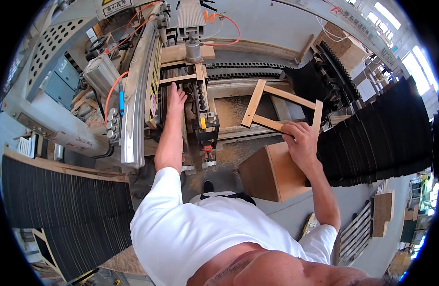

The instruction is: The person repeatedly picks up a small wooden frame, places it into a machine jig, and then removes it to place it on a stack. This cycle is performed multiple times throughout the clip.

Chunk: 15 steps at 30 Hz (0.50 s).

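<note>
My right hand [299, 143] grips a small pale wooden frame [255, 102] by one of its bars, holding it tilted above a brown wooden box [272, 171]. The frame has several bars with darker edges. My left hand [175, 101] reaches into the machine, its fingers stretched out and holding nothing that I can see. Just beyond its fingertips lies another piece of wooden framing [183, 79]; whether they touch it I cannot tell. A metal cylinder [193, 51] stands over the far end of that framing.
Left of my left arm runs a long metal machine rail [133, 114], with an orange hose [108, 97] near it. Tall rows of stacked black-sided pieces stand at right [377, 136] and left [67, 200]. A black toothed track [245, 65] crosses behind. Sawdust [233, 155] covers the floor.
</note>
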Available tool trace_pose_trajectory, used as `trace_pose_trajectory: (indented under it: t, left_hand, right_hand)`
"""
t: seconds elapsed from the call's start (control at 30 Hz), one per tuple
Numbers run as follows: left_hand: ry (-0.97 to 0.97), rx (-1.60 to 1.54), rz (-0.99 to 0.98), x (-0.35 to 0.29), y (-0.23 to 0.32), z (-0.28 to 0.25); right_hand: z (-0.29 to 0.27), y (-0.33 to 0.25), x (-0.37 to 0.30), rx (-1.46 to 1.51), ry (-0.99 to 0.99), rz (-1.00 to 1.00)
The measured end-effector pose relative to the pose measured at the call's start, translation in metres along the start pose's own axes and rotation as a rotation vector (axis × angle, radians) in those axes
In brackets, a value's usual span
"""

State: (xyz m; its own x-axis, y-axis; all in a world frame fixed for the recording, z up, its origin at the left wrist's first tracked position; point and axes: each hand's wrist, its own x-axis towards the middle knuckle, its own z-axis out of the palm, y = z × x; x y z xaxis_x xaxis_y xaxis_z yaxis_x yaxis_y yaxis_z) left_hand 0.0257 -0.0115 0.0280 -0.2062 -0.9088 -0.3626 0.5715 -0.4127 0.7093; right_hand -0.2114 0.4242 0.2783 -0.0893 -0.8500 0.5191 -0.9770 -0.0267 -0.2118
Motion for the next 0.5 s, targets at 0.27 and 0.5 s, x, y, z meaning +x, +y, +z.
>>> trace_pose_trajectory:
  t: [0.27, 0.5]
  left_hand:
    - [0.082, -0.274, 0.043, 0.050, 0.006, 0.020]
    - [0.073, -0.340, 0.002, -0.007, -0.021, 0.000]
  right_hand:
    - [0.064, -0.003, 0.036, 0.086, -0.061, 0.072]
    - [0.166, -0.009, 0.102, 0.194, -0.063, -0.139]
